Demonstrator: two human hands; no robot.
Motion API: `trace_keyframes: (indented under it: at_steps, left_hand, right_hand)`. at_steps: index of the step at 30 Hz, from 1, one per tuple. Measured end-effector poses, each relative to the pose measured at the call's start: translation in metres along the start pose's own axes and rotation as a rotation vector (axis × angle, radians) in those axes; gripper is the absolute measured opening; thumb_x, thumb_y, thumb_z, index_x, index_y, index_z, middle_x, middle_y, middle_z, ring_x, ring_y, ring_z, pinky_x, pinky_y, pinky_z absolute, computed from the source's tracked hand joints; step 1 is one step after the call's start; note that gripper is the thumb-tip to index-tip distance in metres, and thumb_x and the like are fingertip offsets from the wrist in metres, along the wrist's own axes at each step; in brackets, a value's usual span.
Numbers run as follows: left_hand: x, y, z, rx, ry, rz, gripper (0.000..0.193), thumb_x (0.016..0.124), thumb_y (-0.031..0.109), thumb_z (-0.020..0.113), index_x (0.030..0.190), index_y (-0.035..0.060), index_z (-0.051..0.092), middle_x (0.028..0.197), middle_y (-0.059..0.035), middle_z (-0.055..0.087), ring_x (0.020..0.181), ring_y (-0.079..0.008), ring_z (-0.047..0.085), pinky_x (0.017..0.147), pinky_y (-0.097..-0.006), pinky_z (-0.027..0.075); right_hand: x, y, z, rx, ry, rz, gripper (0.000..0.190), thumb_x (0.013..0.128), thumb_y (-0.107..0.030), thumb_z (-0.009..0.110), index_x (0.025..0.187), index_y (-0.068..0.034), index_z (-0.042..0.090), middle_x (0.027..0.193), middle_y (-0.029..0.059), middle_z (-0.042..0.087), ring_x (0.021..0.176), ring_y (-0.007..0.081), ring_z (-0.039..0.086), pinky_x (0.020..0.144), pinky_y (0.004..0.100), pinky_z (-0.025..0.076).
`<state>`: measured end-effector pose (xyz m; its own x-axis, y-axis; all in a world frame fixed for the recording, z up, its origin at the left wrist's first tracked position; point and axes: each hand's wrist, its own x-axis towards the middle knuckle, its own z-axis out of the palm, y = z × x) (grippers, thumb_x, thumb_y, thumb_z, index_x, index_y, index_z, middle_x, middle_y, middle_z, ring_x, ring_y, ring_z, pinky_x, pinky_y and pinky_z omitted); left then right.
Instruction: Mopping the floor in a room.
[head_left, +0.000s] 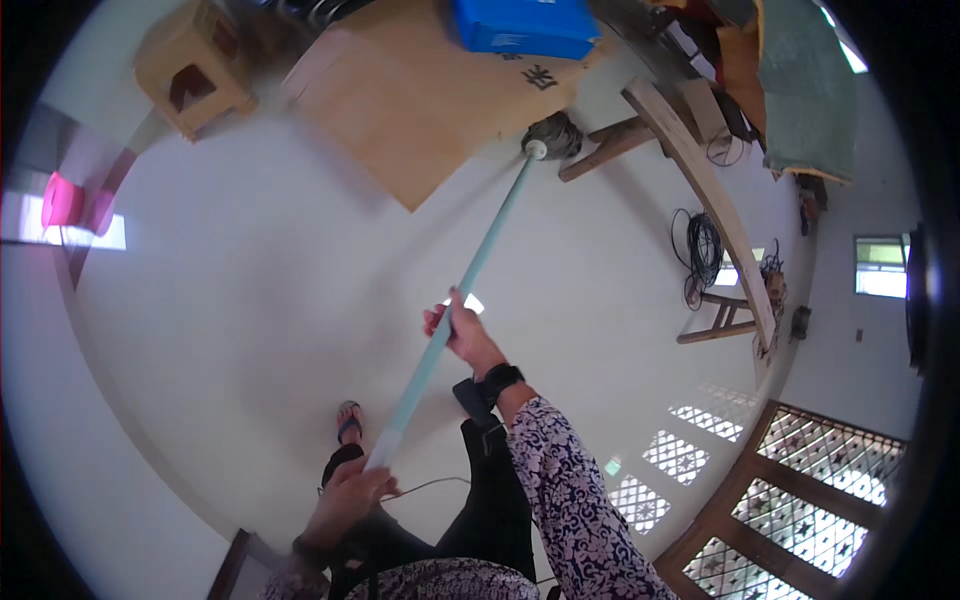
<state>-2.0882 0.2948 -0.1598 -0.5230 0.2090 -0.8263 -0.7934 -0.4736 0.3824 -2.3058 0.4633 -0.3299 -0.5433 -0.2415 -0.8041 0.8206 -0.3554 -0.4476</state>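
A mop with a pale green pole (491, 236) slants up from my body across the picture. Near the bottom, my left hand (349, 491) grips the whitish end of the pole. Farther up, my right hand (459, 326) is closed around its middle, the thumb lying along it. The grey mop head (559, 136) rests on the pale floor, by the edge of a large brown cardboard sheet (405, 112) and close to the foot of a wooden trestle (607, 150).
A blue box (525, 26) lies on the cardboard. At upper left stands a yellowish plastic stool (195, 75). A long wooden plank (709, 191) and a coil of black cable (703, 240) are on the right. Lattice doors (799, 510) stand at lower right.
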Motion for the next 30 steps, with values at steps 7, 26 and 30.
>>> trace_keyframes:
  at_steps: [7, 26, 30]
  left_hand:
    - [-0.087, -0.095, -0.101, -0.018, 0.063, 0.118, 0.02, 0.07, 0.018, 0.051, 0.073, -0.0013, 0.052, 0.062, -0.0045, 0.053, 0.057, -0.0119, 0.051, 0.05, -0.0221, 0.036]
    - [0.034, -0.048, -0.06, -0.4, 0.083, 0.433, 0.017, 0.079, 0.016, 0.043, 0.074, 0.0002, 0.047, 0.061, -0.0025, 0.043, 0.057, -0.0098, 0.046, 0.061, -0.0212, 0.042]
    - [-0.015, -0.081, -0.061, -0.579, 0.047, 0.452, 0.017, 0.08, 0.016, 0.046, 0.08, -0.0015, 0.046, 0.063, -0.0038, 0.046, 0.066, -0.0163, 0.054, 0.064, -0.0248, 0.044]
  right_hand:
    - [-0.035, 0.14, 0.045, 0.017, -0.054, 0.268, 0.03, 0.078, -0.032, 0.05, 0.094, -0.01, 0.037, 0.075, 0.0099, 0.046, 0.048, 0.0175, 0.047, 0.048, 0.0318, 0.044]
    - [0.052, 0.066, 0.167, -0.292, -0.154, 0.076, 0.027, 0.081, -0.027, 0.046, 0.075, -0.001, 0.04, 0.061, 0.0028, 0.042, 0.045, 0.0087, 0.04, 0.041, 0.0236, 0.038]
    - [0.038, 0.099, 0.142, -0.504, -0.366, 0.189, 0.025, 0.08, -0.029, 0.051, 0.078, -0.005, 0.044, 0.064, 0.0027, 0.045, 0.047, 0.0104, 0.045, 0.045, 0.0261, 0.042]
